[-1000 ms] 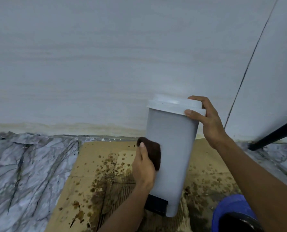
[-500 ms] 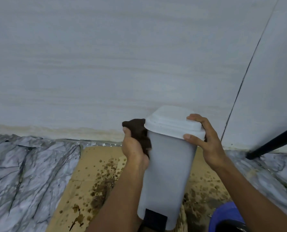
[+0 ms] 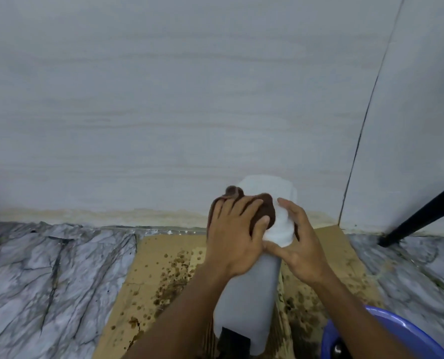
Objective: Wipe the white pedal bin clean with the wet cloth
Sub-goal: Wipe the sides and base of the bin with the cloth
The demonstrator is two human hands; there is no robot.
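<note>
The white pedal bin (image 3: 249, 294) stands on stained cardboard close to the wall, its black pedal (image 3: 235, 340) facing me. My left hand (image 3: 234, 237) lies on top of the lid (image 3: 275, 187), fingers spread and fairly straight, pressing the dark brown wet cloth (image 3: 266, 206) onto it. The cloth bunches out past my fingertips at the lid's left rear. My right hand (image 3: 304, 244) grips the lid's right front corner, thumb along the front edge and fingers round the side.
Brown-spattered cardboard (image 3: 148, 275) covers the floor under the bin. Grey marble floor (image 3: 47, 268) lies on both sides. A blue basin (image 3: 397, 330) sits at the bottom right. A black slanted leg (image 3: 423, 211) meets the floor at the right, and a pale wall (image 3: 215, 99) stands behind.
My left hand slid the cloth up the bin's left side and onto the lid. My right hand shifted from the lid's rear right edge to its front right corner.
</note>
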